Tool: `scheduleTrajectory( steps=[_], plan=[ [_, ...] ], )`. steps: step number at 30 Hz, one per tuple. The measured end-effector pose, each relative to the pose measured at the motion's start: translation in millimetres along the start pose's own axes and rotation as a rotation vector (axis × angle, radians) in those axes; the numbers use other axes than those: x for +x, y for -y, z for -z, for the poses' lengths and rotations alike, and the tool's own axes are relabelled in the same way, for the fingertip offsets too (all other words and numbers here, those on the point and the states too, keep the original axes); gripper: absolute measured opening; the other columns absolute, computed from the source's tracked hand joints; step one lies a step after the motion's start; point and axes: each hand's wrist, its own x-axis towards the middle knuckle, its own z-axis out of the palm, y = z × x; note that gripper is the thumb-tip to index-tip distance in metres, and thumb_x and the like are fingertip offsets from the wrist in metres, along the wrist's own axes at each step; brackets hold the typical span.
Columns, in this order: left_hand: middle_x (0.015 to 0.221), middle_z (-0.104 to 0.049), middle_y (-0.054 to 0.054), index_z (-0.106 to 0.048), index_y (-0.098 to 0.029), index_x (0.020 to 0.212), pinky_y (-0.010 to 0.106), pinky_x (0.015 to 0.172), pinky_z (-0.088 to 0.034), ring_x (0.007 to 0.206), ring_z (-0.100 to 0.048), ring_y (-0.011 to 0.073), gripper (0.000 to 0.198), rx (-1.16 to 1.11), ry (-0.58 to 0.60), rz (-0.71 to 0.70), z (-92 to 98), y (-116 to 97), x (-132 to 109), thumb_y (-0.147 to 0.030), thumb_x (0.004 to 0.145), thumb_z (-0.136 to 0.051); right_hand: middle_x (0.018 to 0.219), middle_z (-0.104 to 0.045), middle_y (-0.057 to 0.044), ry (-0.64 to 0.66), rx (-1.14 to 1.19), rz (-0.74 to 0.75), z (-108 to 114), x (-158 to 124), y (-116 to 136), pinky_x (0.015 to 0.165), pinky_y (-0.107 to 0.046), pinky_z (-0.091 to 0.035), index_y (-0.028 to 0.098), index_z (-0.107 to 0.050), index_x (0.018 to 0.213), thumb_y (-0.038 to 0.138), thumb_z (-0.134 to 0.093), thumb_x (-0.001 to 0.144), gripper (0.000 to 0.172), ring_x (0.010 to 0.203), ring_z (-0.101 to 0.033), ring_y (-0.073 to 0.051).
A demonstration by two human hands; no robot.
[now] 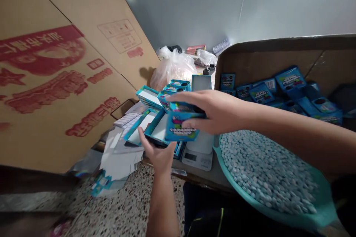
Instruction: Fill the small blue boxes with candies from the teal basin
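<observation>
1. A large printed cardboard carton [55, 81] leans at the far left
2. The left hand [157, 152] has its grip curled under an open blue tray [158, 129], holding it from below
3. The right hand [217, 111] pinches a small blue candy box [182, 127] above that tray
4. A white scale [198, 152] stands just behind
5. A teal basin [278, 213] of pale blue candies [264, 170] sits at the right

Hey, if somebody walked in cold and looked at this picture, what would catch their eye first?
Probably the two bare hands at centre: the right hand grips a small blue printed cardboard box, while the left hand supports open blue box trays from below. Next, the wide teal plastic basin heaped with pale blue-white tablets at lower right, and the big brown red-printed cardboard carton filling the left.
</observation>
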Motion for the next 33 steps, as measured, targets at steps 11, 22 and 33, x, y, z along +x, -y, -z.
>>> scheduleTrajectory(
  steps=[11,22,33],
  plan=[
    [0.157,-0.048,0.019,-0.032,-0.022,0.159,0.047,0.119,-0.049,0.139,-0.058,0.0314,0.110,0.071,-0.032,0.020,0.8,-5,-2,-0.033,0.065,-0.089,0.121,-0.072,-0.014,-0.091,-0.314,-0.017,-51,77,0,0.106,-0.053,-0.042,0.018,-0.057,0.147,0.037,-0.051,0.106,0.046,0.120,-0.059,-0.035],
    [0.155,-0.049,0.021,-0.039,-0.017,0.154,0.044,0.116,-0.052,0.136,-0.059,0.0326,0.107,0.146,-0.059,-0.027,2.0,-2,0,-0.038,0.063,-0.090,0.158,-0.043,-0.020,-0.162,-0.380,0.064,-66,67,-12,0.119,-0.050,-0.038,0.010,-0.058,0.144,0.043,-0.052,0.107,0.049,0.147,-0.037,-0.035],
    [0.153,-0.052,0.021,-0.035,-0.017,0.155,0.046,0.119,-0.048,0.137,-0.059,0.0308,0.106,0.075,-0.076,-0.057,-5.0,-3,2,-0.040,0.067,-0.089,0.132,-0.067,-0.021,0.194,-0.284,-0.593,-37,-131,-31,0.100,-0.053,-0.056,0.014,-0.070,0.135,0.034,-0.048,0.105,0.042,0.118,-0.066,-0.037]
  ],
)
